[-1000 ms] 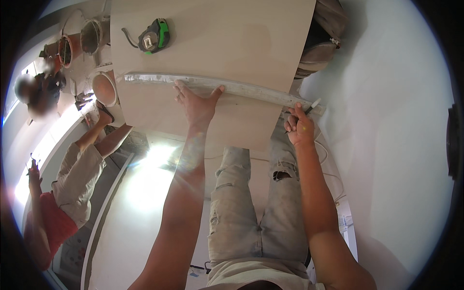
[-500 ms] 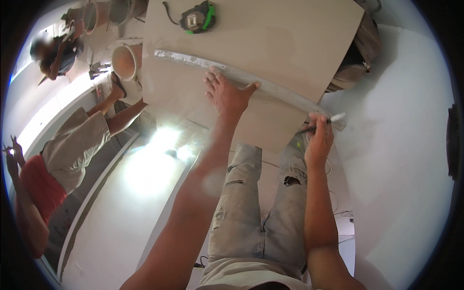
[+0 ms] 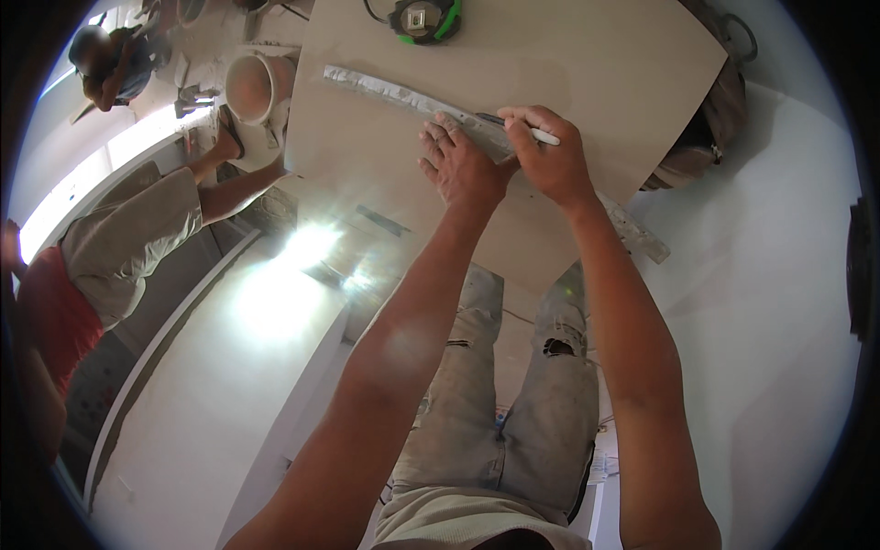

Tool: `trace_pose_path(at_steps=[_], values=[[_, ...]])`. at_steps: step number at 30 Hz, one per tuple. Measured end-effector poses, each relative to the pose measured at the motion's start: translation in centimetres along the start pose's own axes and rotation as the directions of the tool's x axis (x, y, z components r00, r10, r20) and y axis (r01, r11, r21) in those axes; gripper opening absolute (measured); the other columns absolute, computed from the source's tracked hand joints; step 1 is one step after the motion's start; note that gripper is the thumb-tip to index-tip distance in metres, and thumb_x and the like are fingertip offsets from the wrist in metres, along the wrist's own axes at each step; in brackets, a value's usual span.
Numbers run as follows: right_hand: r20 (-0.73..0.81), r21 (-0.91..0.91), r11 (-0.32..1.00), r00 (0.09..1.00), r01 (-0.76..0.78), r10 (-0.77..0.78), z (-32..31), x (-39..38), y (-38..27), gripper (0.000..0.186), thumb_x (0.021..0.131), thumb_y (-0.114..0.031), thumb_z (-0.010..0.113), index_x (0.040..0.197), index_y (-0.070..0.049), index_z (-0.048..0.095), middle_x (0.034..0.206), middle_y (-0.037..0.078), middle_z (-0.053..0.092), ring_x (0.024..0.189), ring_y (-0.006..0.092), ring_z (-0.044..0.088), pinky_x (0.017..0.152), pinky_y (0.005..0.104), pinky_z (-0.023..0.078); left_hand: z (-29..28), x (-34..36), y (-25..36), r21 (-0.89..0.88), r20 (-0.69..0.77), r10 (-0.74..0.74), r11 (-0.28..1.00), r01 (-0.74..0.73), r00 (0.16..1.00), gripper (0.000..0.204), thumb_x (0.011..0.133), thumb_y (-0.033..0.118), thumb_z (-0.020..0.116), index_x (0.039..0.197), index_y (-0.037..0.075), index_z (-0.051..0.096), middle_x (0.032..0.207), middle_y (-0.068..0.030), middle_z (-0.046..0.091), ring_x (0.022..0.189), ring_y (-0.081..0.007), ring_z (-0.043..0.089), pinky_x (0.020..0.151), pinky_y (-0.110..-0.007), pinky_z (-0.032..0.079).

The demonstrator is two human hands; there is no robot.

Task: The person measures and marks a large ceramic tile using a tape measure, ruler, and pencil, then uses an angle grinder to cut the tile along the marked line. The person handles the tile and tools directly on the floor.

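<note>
A long, pale metal strip (image 3: 376,85) is laid slantwise across a beige board (image 3: 623,82), its right end carried past the board's edge. The strip is pressed by the left hand (image 3: 461,172), whose grip is spread flat with nothing enclosed. A pen (image 3: 544,137) is pinched in the closed grip of the right hand (image 3: 550,160), its dark end pointed left along the strip; whether the board is touched cannot be told. A black-and-green tape measure (image 3: 426,20) is placed beyond.
</note>
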State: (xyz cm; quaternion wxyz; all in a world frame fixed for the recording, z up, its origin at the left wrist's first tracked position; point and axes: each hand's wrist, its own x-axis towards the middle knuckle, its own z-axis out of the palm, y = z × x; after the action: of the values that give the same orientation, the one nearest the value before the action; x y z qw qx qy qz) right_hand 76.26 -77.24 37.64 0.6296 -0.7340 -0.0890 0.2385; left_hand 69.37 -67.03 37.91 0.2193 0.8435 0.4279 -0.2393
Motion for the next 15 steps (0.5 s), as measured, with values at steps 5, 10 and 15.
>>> trace_pose_path(at_steps=[5,10,15], values=[[0.06,-0.091,0.994,0.997,0.06,-0.054,0.4,0.6,-0.1,0.015,0.085,-0.011,0.066,0.094,0.001,0.064,0.085,0.015,0.07,0.079,0.0263,0.07,0.074,0.0356,0.055,0.6,0.1,-0.4,-0.002,-0.037,0.032,0.999,-0.032,0.999,0.125,0.071,0.046,0.085,0.155,-0.007,0.007,0.16,-0.0278,0.017,0.152,-0.0408,0.008,0.119,-0.057,0.014],[0.067,-0.112,0.993,0.997,0.034,-0.027,0.4,0.7,-0.1,0.014,0.084,-0.012,0.066,0.092,-0.001,0.064,0.083,0.014,0.069,0.077,0.027,0.069,0.072,0.036,0.054,0.8,0.2,-0.6,0.034,-0.033,0.042,0.999,-0.041,0.999,0.125,0.072,0.047,0.084,0.155,-0.007,0.008,0.159,-0.0284,0.018,0.151,-0.0417,0.009,0.118,-0.058,0.014],[0.058,-0.125,0.992,0.998,0.017,-0.009,-0.7,-0.1,0.4,0.013,0.083,-0.011,0.066,0.092,-0.002,0.064,0.081,0.014,0.069,0.074,0.0269,0.068,0.07,0.0364,0.053,0.5,0.1,-0.3,0.034,-0.017,0.037,0.999,-0.036,0.999,0.128,0.07,0.051,0.085,0.155,-0.006,0.007,0.16,-0.0286,0.018,0.151,-0.0411,0.01,0.119,-0.057,0.014]])
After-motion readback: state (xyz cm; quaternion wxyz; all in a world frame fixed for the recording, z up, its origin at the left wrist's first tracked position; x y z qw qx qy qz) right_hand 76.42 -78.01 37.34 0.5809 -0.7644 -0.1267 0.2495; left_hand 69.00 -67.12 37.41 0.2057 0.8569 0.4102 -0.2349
